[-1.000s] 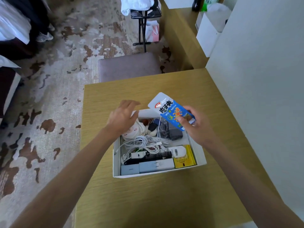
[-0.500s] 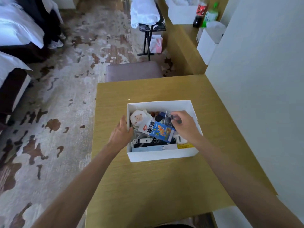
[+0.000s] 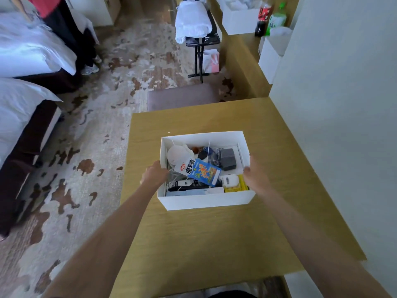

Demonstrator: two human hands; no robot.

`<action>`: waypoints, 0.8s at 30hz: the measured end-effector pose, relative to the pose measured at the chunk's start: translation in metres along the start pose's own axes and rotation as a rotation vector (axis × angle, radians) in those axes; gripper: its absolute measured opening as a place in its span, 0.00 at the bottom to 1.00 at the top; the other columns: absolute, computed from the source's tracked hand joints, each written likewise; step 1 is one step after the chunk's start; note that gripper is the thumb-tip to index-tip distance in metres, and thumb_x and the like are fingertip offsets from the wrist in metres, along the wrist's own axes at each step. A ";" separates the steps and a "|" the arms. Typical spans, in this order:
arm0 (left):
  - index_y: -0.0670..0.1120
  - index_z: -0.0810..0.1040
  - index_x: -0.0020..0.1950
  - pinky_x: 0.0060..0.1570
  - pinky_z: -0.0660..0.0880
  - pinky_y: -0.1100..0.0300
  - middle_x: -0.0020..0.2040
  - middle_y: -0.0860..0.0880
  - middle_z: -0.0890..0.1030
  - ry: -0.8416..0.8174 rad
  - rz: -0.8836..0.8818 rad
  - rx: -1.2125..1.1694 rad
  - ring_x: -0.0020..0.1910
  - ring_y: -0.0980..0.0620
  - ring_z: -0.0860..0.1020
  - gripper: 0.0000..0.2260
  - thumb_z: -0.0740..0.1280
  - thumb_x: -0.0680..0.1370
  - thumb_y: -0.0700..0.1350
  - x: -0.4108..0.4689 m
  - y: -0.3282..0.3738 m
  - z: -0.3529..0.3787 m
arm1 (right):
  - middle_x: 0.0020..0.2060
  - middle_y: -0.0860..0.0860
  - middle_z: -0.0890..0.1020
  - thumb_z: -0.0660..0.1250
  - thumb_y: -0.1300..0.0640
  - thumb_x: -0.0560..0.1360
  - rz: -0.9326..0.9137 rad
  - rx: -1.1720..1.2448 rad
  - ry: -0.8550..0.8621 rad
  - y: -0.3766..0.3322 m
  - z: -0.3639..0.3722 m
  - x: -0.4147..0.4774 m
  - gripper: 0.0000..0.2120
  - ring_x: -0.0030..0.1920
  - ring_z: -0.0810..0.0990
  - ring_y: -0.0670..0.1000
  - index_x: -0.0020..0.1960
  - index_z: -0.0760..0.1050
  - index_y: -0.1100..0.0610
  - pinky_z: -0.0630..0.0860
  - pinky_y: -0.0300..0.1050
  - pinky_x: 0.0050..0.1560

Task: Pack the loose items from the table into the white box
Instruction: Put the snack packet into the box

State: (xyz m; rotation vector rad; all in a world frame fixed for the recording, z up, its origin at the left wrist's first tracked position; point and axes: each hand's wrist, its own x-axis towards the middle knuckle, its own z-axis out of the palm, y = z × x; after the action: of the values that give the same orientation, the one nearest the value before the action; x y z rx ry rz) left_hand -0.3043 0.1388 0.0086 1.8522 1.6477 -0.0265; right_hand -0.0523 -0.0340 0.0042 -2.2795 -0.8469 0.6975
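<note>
The white box (image 3: 206,202) stands in the middle of the wooden table (image 3: 214,239). Inside lie a blue and white snack packet (image 3: 200,172) on top, a white round item (image 3: 178,154), a dark grey block (image 3: 228,161), white cables, a black comb and a yellow pack (image 3: 236,187). My left hand (image 3: 153,175) rests against the box's left wall, fingers curled at its rim. My right hand (image 3: 254,176) is pressed on the right wall. Both hands grip the box by its sides.
A grey stool (image 3: 182,96) stands beyond the table's far edge. A white wall (image 3: 343,104) runs along the right. Beds (image 3: 25,100) lie at the left over patterned carpet. A folding stand (image 3: 200,35) with white cloth and bottles (image 3: 270,16) on a counter are far back.
My right hand let go of the blue snack packet inside the box and moved out to the box's right wall. My left hand shifted to the left wall. The view pulled back.
</note>
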 end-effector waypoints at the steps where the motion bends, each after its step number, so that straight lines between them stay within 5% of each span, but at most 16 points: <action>1: 0.44 0.69 0.65 0.45 0.73 0.52 0.50 0.43 0.76 0.005 -0.021 0.008 0.47 0.42 0.74 0.18 0.60 0.74 0.43 -0.003 0.002 0.001 | 0.58 0.56 0.77 0.57 0.61 0.81 -0.026 -0.009 0.024 0.004 0.000 0.000 0.18 0.51 0.77 0.53 0.70 0.64 0.58 0.73 0.45 0.45; 4: 0.45 0.63 0.69 0.52 0.74 0.46 0.62 0.41 0.72 0.240 0.041 0.122 0.57 0.42 0.72 0.20 0.58 0.77 0.44 -0.016 0.010 0.004 | 0.46 0.51 0.77 0.59 0.63 0.79 -0.068 -0.047 0.055 0.007 0.001 0.001 0.13 0.45 0.78 0.52 0.63 0.69 0.58 0.70 0.42 0.37; 6: 0.45 0.62 0.69 0.55 0.73 0.46 0.67 0.42 0.69 0.481 0.342 0.273 0.62 0.42 0.69 0.21 0.59 0.77 0.44 -0.020 0.017 0.006 | 0.44 0.52 0.78 0.60 0.63 0.78 -0.062 -0.085 0.050 0.009 0.001 0.002 0.11 0.41 0.78 0.52 0.60 0.68 0.57 0.72 0.46 0.35; 8: 0.46 0.65 0.70 0.61 0.69 0.46 0.68 0.45 0.70 0.434 0.625 0.444 0.65 0.44 0.68 0.19 0.59 0.78 0.45 -0.019 0.028 0.007 | 0.43 0.54 0.79 0.62 0.63 0.77 -0.064 -0.105 0.026 0.008 0.000 0.003 0.12 0.41 0.79 0.55 0.60 0.68 0.57 0.77 0.52 0.37; 11: 0.48 0.72 0.66 0.63 0.64 0.50 0.63 0.48 0.76 0.261 0.708 0.603 0.64 0.46 0.70 0.15 0.59 0.80 0.47 -0.013 0.038 0.014 | 0.45 0.55 0.80 0.63 0.63 0.76 -0.083 -0.119 -0.002 0.007 -0.002 0.003 0.14 0.43 0.80 0.56 0.61 0.68 0.57 0.80 0.57 0.43; 17: 0.45 0.79 0.44 0.40 0.73 0.53 0.39 0.48 0.83 0.461 0.852 0.425 0.40 0.44 0.79 0.03 0.71 0.72 0.39 -0.027 0.029 0.023 | 0.43 0.54 0.79 0.64 0.63 0.76 -0.096 -0.145 0.002 0.007 -0.005 0.003 0.12 0.41 0.80 0.55 0.59 0.69 0.58 0.79 0.54 0.40; 24: 0.47 0.75 0.59 0.49 0.73 0.52 0.50 0.48 0.82 0.302 0.916 0.601 0.50 0.45 0.78 0.16 0.70 0.72 0.48 -0.032 0.009 0.017 | 0.40 0.52 0.76 0.62 0.60 0.77 -0.093 -0.153 -0.037 0.007 -0.007 0.005 0.12 0.41 0.78 0.53 0.60 0.66 0.59 0.78 0.52 0.38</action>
State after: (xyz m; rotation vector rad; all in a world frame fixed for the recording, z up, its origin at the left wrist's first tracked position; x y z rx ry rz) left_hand -0.2964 0.1023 0.0130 3.0468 0.8448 0.1729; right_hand -0.0415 -0.0377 0.0027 -2.3505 -1.0485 0.6544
